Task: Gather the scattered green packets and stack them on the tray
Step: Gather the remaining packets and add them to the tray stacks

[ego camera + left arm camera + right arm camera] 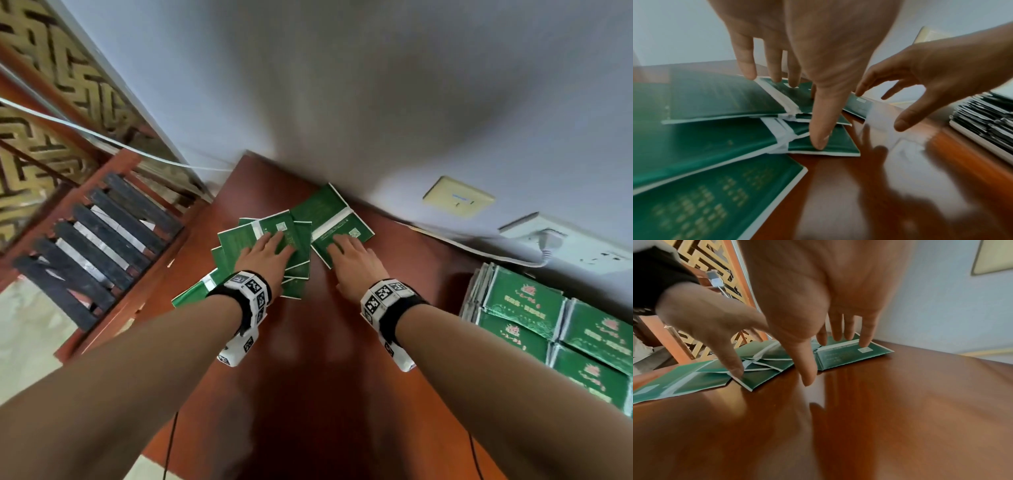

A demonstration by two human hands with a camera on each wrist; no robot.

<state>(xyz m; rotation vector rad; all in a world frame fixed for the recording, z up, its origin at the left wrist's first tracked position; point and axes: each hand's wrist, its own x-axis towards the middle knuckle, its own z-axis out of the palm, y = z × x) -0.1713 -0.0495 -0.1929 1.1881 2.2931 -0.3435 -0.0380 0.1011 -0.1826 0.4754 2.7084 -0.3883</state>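
Several green packets [239, 240] with white edges lie fanned and overlapping on the brown table, near the wall. My left hand [270, 253] lies flat on the left part of the fan, fingers straight; its thumb [818, 138] presses a lower packet [830, 146]. My right hand [352, 257] rests with straight fingers on the right-most packet [346, 233], and its fingertips [865, 340] touch that packet [838, 358] while the thumb hangs just above the table. Stacks of green packets [548, 325] stand on the tray [980, 141] at the right.
The wall runs close behind the packets, with a socket plate [457, 197] and a cable [513, 257]. A wooden lattice screen and a slatted bench [96, 246] stand beyond the table's left edge. Bare brown table [325, 377] lies between my arms.
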